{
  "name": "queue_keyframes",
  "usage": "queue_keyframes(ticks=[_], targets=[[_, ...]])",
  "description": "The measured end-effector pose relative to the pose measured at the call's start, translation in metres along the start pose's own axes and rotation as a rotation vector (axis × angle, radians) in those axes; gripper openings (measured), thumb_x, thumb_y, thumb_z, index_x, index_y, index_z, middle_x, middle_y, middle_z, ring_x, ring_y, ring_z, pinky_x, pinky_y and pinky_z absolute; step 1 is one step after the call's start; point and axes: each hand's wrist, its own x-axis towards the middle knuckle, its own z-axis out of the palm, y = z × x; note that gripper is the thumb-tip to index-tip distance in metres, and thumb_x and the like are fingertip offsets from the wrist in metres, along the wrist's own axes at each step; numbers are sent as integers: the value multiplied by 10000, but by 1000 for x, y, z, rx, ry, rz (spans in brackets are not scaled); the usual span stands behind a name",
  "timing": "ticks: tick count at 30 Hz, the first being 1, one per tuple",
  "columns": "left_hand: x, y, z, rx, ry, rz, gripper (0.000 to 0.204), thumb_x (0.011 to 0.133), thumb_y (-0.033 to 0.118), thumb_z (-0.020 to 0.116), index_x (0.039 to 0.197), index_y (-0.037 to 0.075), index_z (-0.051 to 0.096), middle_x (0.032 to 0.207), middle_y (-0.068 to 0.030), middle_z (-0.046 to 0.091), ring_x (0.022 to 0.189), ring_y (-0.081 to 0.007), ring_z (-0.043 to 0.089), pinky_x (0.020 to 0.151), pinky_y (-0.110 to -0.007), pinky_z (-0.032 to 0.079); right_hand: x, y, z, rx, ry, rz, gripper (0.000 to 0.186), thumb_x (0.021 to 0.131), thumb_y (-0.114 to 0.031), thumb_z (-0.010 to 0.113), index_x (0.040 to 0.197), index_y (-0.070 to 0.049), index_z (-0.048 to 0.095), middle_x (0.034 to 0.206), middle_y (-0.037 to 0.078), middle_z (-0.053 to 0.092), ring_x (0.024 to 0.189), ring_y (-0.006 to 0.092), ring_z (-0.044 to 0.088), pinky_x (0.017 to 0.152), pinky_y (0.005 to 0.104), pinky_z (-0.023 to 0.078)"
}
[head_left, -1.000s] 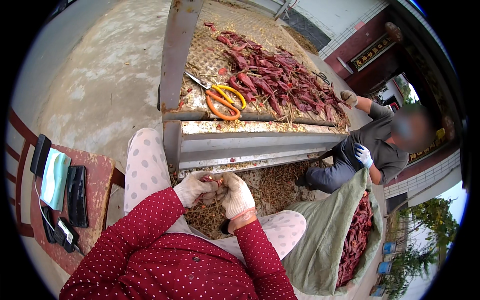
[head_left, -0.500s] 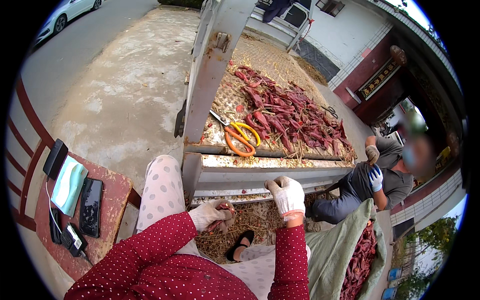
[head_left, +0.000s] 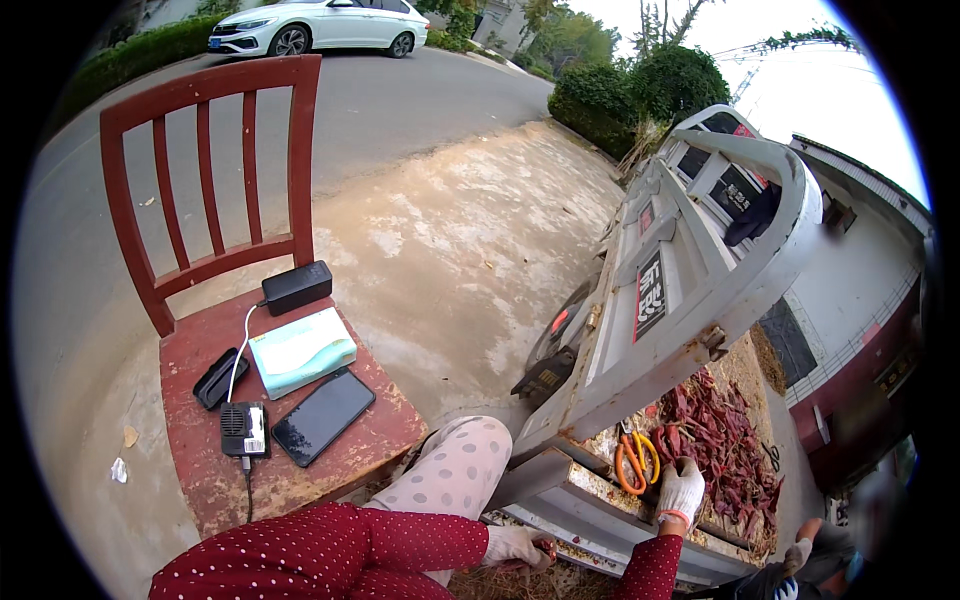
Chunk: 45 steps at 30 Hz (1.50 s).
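Observation:
My left hand (head_left: 515, 547), in a pale glove, is low beside my knee, closed round a dark red dried chili (head_left: 543, 550). My right hand (head_left: 681, 492), in a white glove, reaches onto the truck bed (head_left: 750, 365), fingers curled at the near side of a pile of dried red chilies (head_left: 722, 440); what they grip is hidden. Just left of it lie scissors with orange and yellow handles (head_left: 630, 470). The sack of chilies seen earlier is out of view.
A red wooden chair (head_left: 200, 460) at left holds a phone (head_left: 322, 416), chargers (head_left: 243, 430) and a pale blue tissue pack (head_left: 302, 350). A white car (head_left: 330, 28) is on the road. A co-worker's gloved hand (head_left: 798, 555) shows at lower right.
The view has swung left, bringing the whole chair and road in. My right hand left my left hand and moved up to the chili pile. My left hand keeps its chili.

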Motion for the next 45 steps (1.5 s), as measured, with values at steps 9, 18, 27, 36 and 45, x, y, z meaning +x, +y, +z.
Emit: queue_keyframes(ticks=[9,18,27,36,45], targets=[[-14,19,-5,-240,57,-52,190,942,53,690,1072,-3,563,1044,-232,711,867,-326,736,771,-456,615,-32,-7,-31,255,220,25,213,874,-122,672,1003,41,715,848,113,719,750,194,654,728,316,519],[-1,23,2,-365,-112,5,152,942,76,681,1060,9,613,1192,-275,673,1061,-383,702,870,-552,597,-102,-18,-62,960,166,477,121,882,-106,680,933,0,710,702,6,603,506,75,472,466,234,366],[-10,37,7,-371,-106,100,263,915,244,764,1043,71,612,1270,-221,638,1210,-377,629,1005,-618,510,-194,-48,-44,470,99,188,190,886,-128,690,997,21,729,850,137,719,741,219,683,725,321,540],[-7,26,9,-417,103,117,268,937,101,710,1181,65,605,1136,-94,676,1042,-217,672,951,-383,555,-241,-70,-1,130,19,-257,174,821,-92,742,986,-44,712,848,137,681,727,337,676,665,401,550],[-11,36,15,-303,16,127,208,915,16,666,1084,64,554,978,-73,632,877,-201,662,849,-428,594,-211,-47,-13,619,-163,146,190,889,-122,676,1034,-13,734,1028,149,709,869,265,697,803,347,546]])
